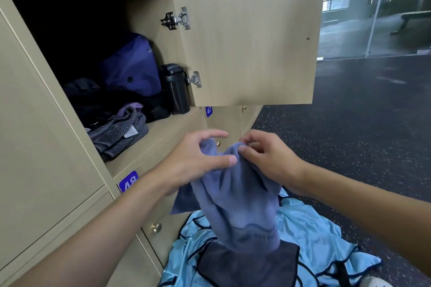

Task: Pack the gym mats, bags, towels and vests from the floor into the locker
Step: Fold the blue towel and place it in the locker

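Note:
A blue-grey towel hangs in front of me below the open locker. My left hand grips its top left part and my right hand pinches its top edge just to the right. On the floor beneath lie light blue vests with dark trim and a dark grey towel. Inside the locker sit a purple bag, dark clothing, a striped grey-purple folded cloth near the front edge, and a black bottle.
The locker door stands swung open to the right, above my hands. Shut lockers with brass knobs and blue number plates lie below. Dark speckled floor stretches right toward a glass wall. A white shoe shows at bottom right.

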A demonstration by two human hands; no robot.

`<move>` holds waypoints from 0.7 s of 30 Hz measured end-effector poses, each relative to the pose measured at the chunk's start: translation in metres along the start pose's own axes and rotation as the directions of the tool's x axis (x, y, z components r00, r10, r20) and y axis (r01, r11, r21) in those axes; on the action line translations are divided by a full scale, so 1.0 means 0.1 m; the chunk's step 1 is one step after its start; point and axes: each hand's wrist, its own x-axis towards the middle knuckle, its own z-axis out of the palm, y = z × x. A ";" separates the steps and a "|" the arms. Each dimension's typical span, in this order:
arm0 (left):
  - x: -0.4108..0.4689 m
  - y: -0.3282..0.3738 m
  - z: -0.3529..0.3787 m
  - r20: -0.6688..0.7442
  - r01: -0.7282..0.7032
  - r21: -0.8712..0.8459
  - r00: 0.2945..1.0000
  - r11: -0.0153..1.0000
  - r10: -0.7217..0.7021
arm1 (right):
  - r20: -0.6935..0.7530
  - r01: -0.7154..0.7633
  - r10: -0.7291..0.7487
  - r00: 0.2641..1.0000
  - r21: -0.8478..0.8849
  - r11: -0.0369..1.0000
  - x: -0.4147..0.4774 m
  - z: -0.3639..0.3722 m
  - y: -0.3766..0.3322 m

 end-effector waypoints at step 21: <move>0.07 0.01 -0.12 -0.263 -0.026 -0.079 0.965 0.997 0.004 | -0.145 -0.159 0.202 0.969 0.261 0.952 0.07 -0.15 0.01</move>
